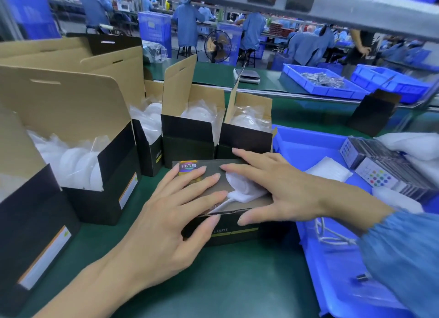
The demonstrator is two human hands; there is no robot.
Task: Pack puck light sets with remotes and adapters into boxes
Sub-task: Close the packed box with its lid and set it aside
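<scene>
both hands lie flat and spread on the lid of a small black cardboard box printed "rgb" [211,175], which sits on the green worktop [225,282]. the left hand [166,222] presses the lid's left side, the right hand [280,187] the right; neither grip pinches anything. open black boxes with bagged white puck lights [78,161] stand behind, and a blue plastic tray [308,146] of remotes [377,177] sits right.

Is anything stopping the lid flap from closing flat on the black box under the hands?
Yes. A white bagged cable bulges out of the black cardboard box at its right opening, under the right hand, holding the printed lid flap up.
</scene>
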